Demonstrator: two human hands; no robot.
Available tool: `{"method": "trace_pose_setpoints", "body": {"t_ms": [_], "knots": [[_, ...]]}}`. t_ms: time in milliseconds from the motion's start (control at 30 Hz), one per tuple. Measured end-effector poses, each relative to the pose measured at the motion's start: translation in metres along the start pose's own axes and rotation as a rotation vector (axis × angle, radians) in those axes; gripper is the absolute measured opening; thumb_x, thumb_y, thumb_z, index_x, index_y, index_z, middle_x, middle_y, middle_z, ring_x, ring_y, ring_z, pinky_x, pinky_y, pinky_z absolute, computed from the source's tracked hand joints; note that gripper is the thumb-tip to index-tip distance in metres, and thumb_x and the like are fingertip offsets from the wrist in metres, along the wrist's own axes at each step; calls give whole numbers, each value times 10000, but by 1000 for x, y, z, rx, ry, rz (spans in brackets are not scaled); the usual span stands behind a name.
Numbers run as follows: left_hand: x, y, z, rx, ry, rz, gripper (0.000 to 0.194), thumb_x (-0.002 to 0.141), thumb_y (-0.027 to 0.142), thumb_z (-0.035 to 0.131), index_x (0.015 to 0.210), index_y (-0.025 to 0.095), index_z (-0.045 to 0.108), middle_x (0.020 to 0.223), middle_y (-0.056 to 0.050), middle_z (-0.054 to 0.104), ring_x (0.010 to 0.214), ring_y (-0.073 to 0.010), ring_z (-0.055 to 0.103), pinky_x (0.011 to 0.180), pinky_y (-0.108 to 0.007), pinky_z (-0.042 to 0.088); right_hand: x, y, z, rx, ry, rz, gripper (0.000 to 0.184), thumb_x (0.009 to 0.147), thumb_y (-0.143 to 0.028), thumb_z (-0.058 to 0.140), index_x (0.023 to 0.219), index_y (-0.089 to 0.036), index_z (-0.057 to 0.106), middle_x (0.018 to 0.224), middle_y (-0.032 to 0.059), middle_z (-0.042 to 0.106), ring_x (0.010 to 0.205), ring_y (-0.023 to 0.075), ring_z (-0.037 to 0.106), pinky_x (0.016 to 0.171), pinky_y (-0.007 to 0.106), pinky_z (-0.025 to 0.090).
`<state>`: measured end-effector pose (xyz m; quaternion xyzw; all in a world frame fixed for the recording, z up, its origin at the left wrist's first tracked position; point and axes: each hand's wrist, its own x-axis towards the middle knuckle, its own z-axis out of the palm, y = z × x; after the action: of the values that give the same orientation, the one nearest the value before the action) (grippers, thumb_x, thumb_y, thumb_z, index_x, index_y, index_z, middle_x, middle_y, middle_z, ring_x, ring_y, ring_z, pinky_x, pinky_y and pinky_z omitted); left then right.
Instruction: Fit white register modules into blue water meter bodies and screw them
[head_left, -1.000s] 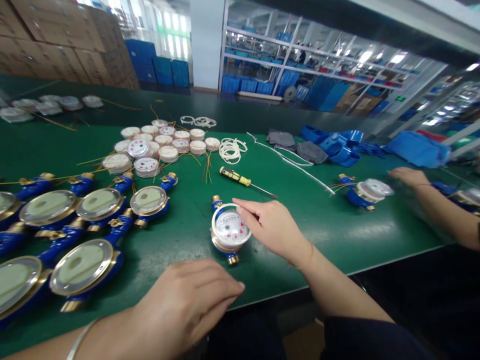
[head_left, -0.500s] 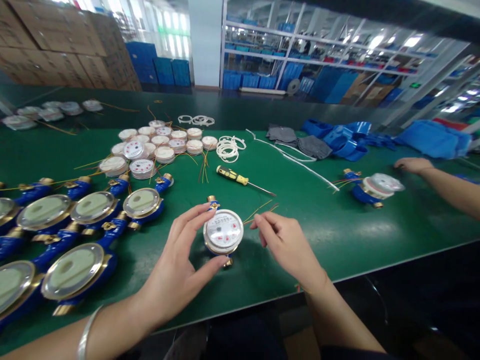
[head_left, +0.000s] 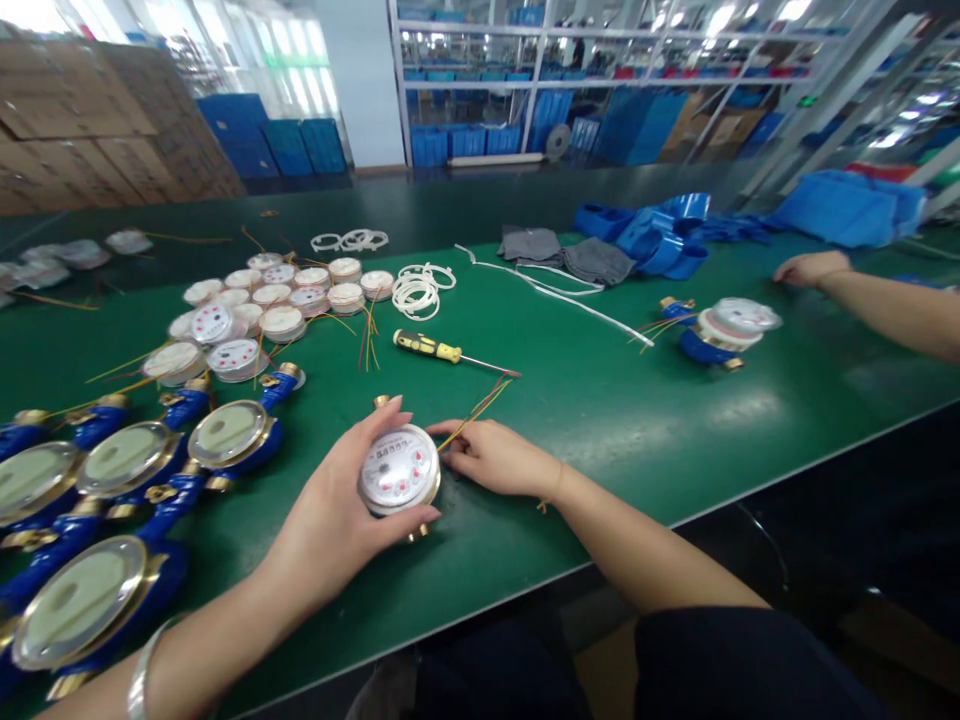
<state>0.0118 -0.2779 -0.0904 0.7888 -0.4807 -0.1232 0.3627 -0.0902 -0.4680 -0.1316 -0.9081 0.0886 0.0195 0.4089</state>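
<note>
A water meter with a white dial, red pointers and brass pipe ends sits tilted on the green bench in front of me. My left hand is wrapped round its left side, thumb at the lower rim and fingers at the top. Against the right rim, the bent fingers of my right hand grip the meter's edge; fingertip contact is partly hidden. Thin yellow and red wires come out there and run up over those fingers. Beyond them lies a yellow-and-black screwdriver.
Several blue meter bodies stand at left, with round dial units behind. White rings, a white strip, grey cloths and blue plastic parts lie farther back. At right are another meter and a co-worker's hand.
My right hand has moved from the wires' side in against the meter's rim. The meter is turned a little and its wires now point more steeply upward. The view has shifted right.
</note>
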Motion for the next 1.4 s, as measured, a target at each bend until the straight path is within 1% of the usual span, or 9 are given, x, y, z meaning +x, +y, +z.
{"method": "trace_pose_setpoints", "body": {"t_ms": [300, 400, 467, 533, 667, 833, 967, 1167, 1400], "knots": [[0, -9, 11, -64, 29, -87, 930, 629, 407, 845, 1415, 268, 369, 1348, -82, 571, 1250, -296, 555, 1078, -497, 434, 9, 3, 3, 16, 141, -52, 477, 865, -121, 544, 1337, -188, 546, 728, -13, 655, 637, 131, 578, 687, 263, 450], [0, -15, 14, -179, 27, -106, 968, 589, 412, 871, 1403, 245, 375, 1362, -103, 556, 1263, -311, 543, 1086, -507, 425, 19, 1, 0, -43, 187, -177, 478, 860, -87, 542, 1327, -192, 543, 968, 43, 656, 869, 157, 612, 865, 316, 480], [0, -19, 15, -267, 11, -112, 973, 573, 409, 881, 1388, 226, 380, 1364, -122, 551, 1265, -318, 539, 1092, -510, 418, 32, -1, -2, -101, 208, -300, 483, 860, -50, 523, 1320, -197, 545, 1168, 82, 601, 1074, 171, 571, 996, 344, 439], [2, -20, 15, -296, -8, -114, 919, 591, 401, 872, 1355, 210, 398, 1374, -134, 539, 1274, -317, 530, 1095, -508, 415, 48, -3, -4, -172, 190, -427, 438, 886, -65, 512, 1300, -196, 567, 1301, 102, 551, 1210, 179, 505, 1069, 358, 387], [4, -17, 12, -258, -16, -87, 801, 614, 369, 853, 1277, 189, 442, 1352, -136, 551, 1264, -310, 535, 1096, -509, 410, 80, -5, -4, -329, 53, -623, 321, 908, -250, 598, 1222, -190, 622, 1417, 97, 526, 1314, 200, 443, 1129, 392, 312], [5, -17, 8, -239, -47, -56, 753, 622, 316, 833, 1259, 185, 453, 1310, -120, 576, 1231, -292, 560, 1080, -477, 431, 91, -2, -5, -430, 37, -639, 238, 885, -174, 581, 1108, -180, 666, 1283, 58, 641, 1275, 203, 466, 1094, 363, 341], [2, -19, 7, -232, -60, -66, 760, 612, 322, 834, 1256, 188, 453, 1235, -96, 614, 1139, -265, 612, 1038, -451, 468, 68, 7, -12, -439, 120, -556, 386, 793, -24, 532, 1098, -209, 679, 1180, 40, 672, 1190, 226, 483, 1035, 391, 375], [-4, -20, 10, -313, -27, -119, 799, 578, 323, 842, 1270, 208, 459, 1263, -95, 606, 1159, -270, 604, 1072, -476, 429, 4, 17, -13, -398, 251, -363, 603, 697, 35, 459, 1251, -166, 587, 1166, 84, 632, 1163, 232, 481, 1031, 414, 392], [-8, -21, 15, -270, 18, -108, 767, 592, 331, 845, 1247, 223, 460, 1281, -93, 612, 1190, -266, 593, 1092, -484, 415, -71, 6, 9, -302, 352, -192, 485, 762, -48, 523, 1231, -163, 575, 1153, 102, 602, 1169, 246, 481, 1052, 448, 390]]}}
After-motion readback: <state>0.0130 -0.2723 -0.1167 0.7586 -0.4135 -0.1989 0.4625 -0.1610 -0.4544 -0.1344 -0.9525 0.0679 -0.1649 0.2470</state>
